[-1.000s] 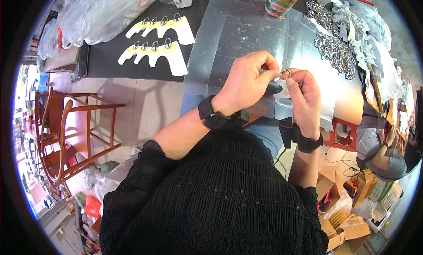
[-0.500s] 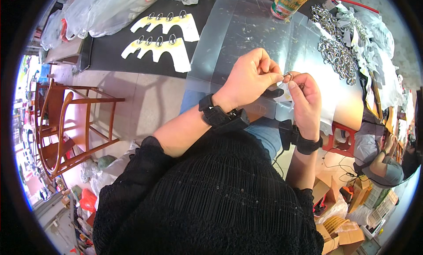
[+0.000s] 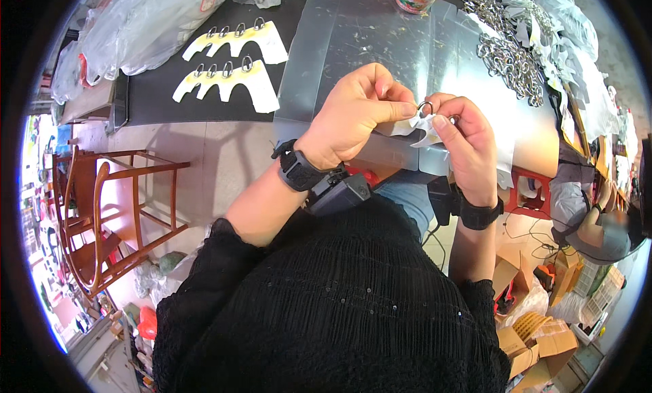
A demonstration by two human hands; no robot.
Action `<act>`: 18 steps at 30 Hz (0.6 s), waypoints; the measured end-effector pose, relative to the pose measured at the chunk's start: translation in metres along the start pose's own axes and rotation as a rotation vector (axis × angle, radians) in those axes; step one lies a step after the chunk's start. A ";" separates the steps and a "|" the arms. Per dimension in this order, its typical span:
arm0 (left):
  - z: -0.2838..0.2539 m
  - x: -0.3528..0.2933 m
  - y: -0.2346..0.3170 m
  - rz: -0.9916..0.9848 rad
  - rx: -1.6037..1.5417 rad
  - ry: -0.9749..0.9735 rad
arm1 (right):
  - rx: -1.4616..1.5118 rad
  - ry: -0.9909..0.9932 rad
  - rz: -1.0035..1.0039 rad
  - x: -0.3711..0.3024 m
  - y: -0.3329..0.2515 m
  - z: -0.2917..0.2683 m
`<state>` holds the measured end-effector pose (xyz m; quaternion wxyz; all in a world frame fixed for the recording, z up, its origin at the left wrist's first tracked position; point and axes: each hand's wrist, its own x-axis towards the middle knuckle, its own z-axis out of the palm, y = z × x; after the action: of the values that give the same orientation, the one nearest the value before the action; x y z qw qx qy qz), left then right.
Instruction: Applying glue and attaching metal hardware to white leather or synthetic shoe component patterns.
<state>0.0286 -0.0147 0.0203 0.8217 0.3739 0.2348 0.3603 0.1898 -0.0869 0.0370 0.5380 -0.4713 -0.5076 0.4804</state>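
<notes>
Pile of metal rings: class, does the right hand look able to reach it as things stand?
Probably yes: nothing visible blocks the way between the right hand and the metal rings, though its fingers are busy pinching a white piece.

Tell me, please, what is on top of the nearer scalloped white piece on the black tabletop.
Four metal rings stand along the far edge of the white piece; the tabletop beneath it is covered.

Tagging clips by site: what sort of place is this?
Probably a small workshop: a heap of metal rings, two white scalloped pieces set out on the black tabletop, and open cardboard boxes at lower right.
</notes>
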 end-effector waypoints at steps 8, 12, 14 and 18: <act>0.000 -0.001 0.003 0.032 0.104 0.009 | -0.311 0.049 -0.092 0.002 0.008 0.003; -0.004 -0.001 0.000 0.086 0.174 0.058 | -0.245 0.076 -0.027 0.001 0.006 0.010; -0.005 -0.004 0.002 0.040 0.061 0.053 | -0.202 0.089 -0.005 0.003 0.008 0.011; -0.006 -0.014 0.006 0.052 0.073 0.080 | -0.204 0.090 0.022 0.003 0.005 0.018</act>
<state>0.0135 -0.0201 0.0235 0.7878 0.3948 0.2706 0.3876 0.1721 -0.0836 0.0328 0.5043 -0.5500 -0.5241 0.4105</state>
